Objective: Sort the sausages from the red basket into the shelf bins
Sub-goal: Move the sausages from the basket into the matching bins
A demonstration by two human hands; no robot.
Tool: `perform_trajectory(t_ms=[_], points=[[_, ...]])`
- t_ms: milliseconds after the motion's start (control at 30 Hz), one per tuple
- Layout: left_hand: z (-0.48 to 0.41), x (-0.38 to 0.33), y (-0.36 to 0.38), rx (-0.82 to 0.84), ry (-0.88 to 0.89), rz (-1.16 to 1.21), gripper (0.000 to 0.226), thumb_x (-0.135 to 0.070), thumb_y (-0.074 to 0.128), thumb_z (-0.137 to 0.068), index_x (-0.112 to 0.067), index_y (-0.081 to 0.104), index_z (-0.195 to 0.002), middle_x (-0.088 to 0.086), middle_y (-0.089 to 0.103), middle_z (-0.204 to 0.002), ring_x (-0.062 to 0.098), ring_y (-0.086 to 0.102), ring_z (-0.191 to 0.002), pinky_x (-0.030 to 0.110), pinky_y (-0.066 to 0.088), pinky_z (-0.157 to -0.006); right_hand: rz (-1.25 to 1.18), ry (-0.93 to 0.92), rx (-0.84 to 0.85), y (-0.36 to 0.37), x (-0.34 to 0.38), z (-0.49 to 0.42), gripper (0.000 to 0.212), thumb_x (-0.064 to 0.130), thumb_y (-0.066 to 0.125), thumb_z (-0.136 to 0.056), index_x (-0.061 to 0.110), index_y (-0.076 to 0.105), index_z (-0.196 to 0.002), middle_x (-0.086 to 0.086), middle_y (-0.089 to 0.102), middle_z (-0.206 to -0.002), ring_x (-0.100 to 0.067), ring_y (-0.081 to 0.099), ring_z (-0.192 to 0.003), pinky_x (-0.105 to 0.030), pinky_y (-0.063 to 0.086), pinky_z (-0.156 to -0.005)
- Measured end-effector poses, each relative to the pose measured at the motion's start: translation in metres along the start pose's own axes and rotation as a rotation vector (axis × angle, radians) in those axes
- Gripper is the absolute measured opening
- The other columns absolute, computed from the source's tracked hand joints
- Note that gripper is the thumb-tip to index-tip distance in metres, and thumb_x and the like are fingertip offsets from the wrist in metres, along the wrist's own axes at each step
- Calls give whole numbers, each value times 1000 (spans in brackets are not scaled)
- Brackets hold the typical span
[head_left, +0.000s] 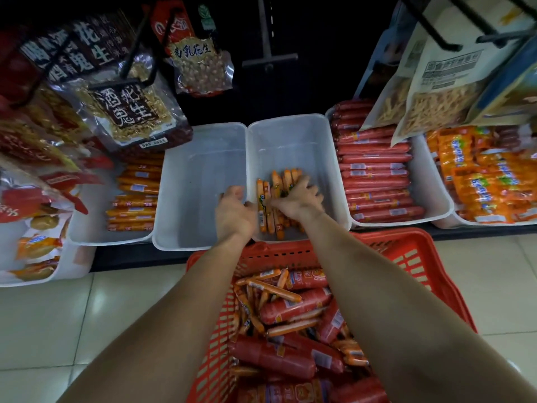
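— Where do things stand?

— A small bunch of orange sausages (276,184) lies in the middle bin (290,132). Many more sit mixed with red sausages (273,356) in the red basket (412,257).

— And the hands?

— The right hand (297,197) has its fingers spread and bent down round the bunch. The left hand (234,212) straddles the wall shared with the empty bin (197,175), fingers curled on one side and thumb on the other. Whether it clamps the wall, I cannot tell.

— Advice?

— I'd square the bunch against that wall with the ends level, so later handfuls stack flat.
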State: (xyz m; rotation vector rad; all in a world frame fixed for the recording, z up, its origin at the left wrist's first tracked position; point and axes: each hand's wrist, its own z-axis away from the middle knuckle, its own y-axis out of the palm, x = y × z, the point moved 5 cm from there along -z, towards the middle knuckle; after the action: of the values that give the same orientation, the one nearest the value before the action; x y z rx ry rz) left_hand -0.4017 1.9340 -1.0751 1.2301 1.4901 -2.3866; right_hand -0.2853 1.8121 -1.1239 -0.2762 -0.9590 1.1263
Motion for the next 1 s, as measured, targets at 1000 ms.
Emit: perform_trajectory(t_ms=[1000], points=[[-18,23,-5,153,2,272,26,-10,60,-95,-24,75,-111,-8,75,-107,9,70,-97,42,56,-95,654,-430,53,21,27,-32,150,70,76,-53,23,-28,-150,-11,-6,-163,-42,1,-148,-65,7,-116]])
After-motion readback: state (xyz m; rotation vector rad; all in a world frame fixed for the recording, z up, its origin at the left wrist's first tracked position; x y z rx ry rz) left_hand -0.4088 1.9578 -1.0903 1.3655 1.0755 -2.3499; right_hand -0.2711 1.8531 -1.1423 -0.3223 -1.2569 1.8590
